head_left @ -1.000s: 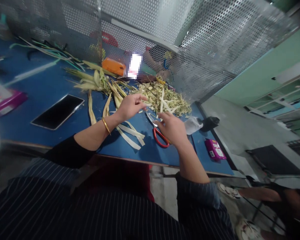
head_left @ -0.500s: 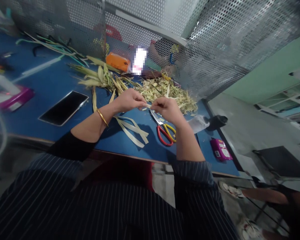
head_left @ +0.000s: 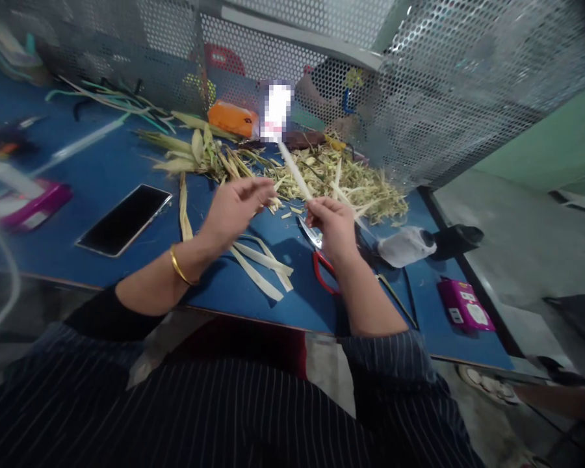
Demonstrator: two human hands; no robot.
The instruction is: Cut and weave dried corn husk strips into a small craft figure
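Observation:
My right hand [head_left: 334,224] pinches the lower end of a pale, flat strip of husk [head_left: 295,170], which points up and away over the table. To its left, my left hand [head_left: 238,211] is raised with its fingers stretched out and partly apart, touching nothing visible. Red-handled scissors [head_left: 324,272] lie beneath my right hand, which covers part of them. Several cut husk strips [head_left: 259,273] rest on the blue table below my left hand. Beyond both hands are a heap of shredded husk [head_left: 355,179] and a bundle of whole husks [head_left: 197,151].
A dark-screened phone [head_left: 125,220] lies at left, near a pink-and-white device [head_left: 36,201]. An orange packet [head_left: 231,118] and a pixelated bright rectangle stand before a perforated metal partition [head_left: 273,49]. Rightward are a white-wrapped roll [head_left: 402,246] and a purple pack [head_left: 465,304]. A person's foot [head_left: 487,383] shows lower right.
My left hand has let go of the strip and moved left and back, its fingers now extended. The strip now sticks out from my right hand. The camera view has shifted slightly.

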